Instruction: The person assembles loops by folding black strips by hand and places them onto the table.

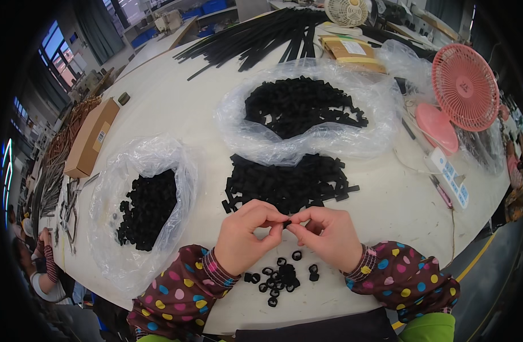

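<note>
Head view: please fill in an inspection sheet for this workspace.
Surface: white table, bare patches between piles.
Job's things: left hand and right hand pinch one small black piece; black rings below; loose black strips just beyond.
Clutter: two open clear bags of black parts, long black strips, cardboard boxes, pink fan.
Hands: both closed on the piece.
Cables: thin cord by a power strip.
Surroundings: workshop, windows at left, another person at lower left.
</note>
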Demonstrator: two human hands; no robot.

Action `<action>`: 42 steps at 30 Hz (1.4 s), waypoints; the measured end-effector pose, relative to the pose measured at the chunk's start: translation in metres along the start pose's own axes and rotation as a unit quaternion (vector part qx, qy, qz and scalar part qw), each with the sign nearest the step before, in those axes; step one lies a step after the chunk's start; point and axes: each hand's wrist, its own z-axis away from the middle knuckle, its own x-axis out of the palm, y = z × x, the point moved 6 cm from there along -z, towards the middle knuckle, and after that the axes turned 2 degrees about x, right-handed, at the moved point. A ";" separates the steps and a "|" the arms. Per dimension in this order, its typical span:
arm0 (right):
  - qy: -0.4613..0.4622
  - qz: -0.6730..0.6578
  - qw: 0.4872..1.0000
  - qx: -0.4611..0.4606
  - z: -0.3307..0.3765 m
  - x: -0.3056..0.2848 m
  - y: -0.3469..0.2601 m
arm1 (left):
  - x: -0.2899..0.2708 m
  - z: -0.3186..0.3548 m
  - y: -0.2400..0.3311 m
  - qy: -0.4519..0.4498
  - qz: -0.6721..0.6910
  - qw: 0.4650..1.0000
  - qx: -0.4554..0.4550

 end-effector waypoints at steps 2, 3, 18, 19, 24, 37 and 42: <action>-0.002 0.017 1.000 -0.009 0.001 0.000 0.001 | 0.001 0.001 0.001 -0.007 -0.014 1.000 0.003; -0.004 0.035 0.999 -0.019 0.001 0.000 0.001 | 0.000 0.001 0.001 -0.007 -0.014 1.000 0.003; -0.156 -0.065 0.985 0.032 -0.001 0.003 -0.006 | 0.006 0.015 0.026 -0.036 -0.280 0.899 0.335; -0.152 -0.064 0.986 0.031 -0.001 0.002 -0.007 | 0.005 0.014 0.027 -0.038 -0.282 0.901 0.329; -0.139 -0.074 0.986 0.056 -0.004 0.002 -0.005 | 0.006 0.012 0.029 -0.021 -0.289 0.900 0.326; -0.115 0.021 0.990 -0.079 -0.002 0.000 -0.012 | 0.016 0.013 -0.031 -0.177 0.356 0.850 -0.344; -0.117 0.169 0.960 -0.190 0.006 0.007 -0.022 | 0.022 0.020 -0.033 -0.264 0.342 0.848 -0.305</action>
